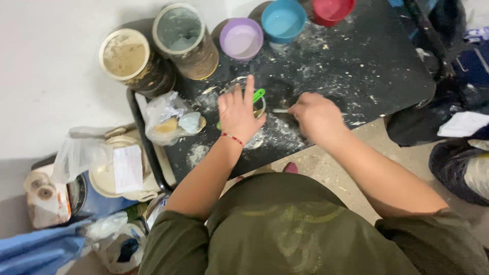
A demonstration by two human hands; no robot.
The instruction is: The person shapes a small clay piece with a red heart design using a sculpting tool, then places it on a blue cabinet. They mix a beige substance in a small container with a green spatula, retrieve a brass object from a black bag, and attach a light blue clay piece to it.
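Observation:
My left hand (237,111) rests on a small container with a green handle (259,94) on the black table (367,66); its fingers cover most of the container. My right hand (317,118) is closed around a thin light-coloured stick-like tool (280,110) whose tip points into the container. White powder is scattered over the table around both hands. A red bead bracelet (232,137) is on my left wrist.
Two dirty round tins (125,55) (179,28) stand at the table's far left. A purple bowl (241,39), a blue bowl (282,20) and a red bowl (332,9) line the back. A plastic bag with lumps (170,119) lies left. Buckets and bags crowd the floor at left.

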